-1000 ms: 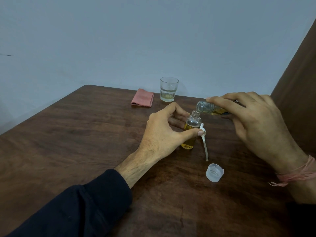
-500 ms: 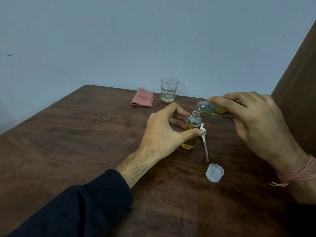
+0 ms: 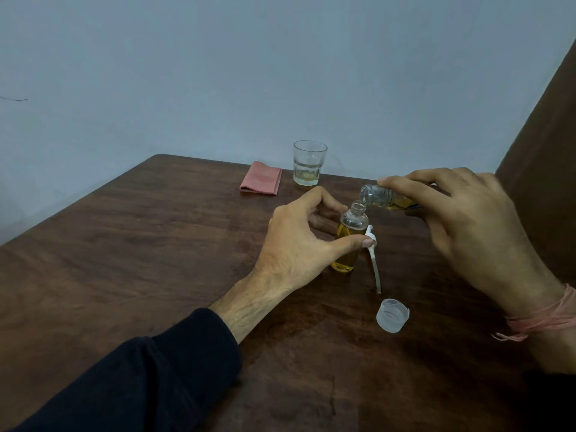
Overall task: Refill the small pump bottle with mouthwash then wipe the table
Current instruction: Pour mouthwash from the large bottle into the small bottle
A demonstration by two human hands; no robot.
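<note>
A small clear bottle (image 3: 352,227) stands upright on the brown wooden table (image 3: 156,260), mostly full of yellow liquid, its neck uncapped. My left hand (image 3: 299,241) holds it between thumb and curled fingers. My right hand (image 3: 461,219) grips the mouthwash bottle (image 3: 378,196), tipped almost level with its mouth just over the small bottle's neck. The white pump head with its dip tube (image 3: 374,263) lies on the table to the right of the small bottle. A translucent cap (image 3: 392,315) lies nearer to me.
A folded pink cloth (image 3: 261,178) lies at the far side of the table. Beside it stands a drinking glass (image 3: 309,163) with a little liquid. A grey-blue wall runs behind, and a dark brown panel (image 3: 542,157) rises at the right.
</note>
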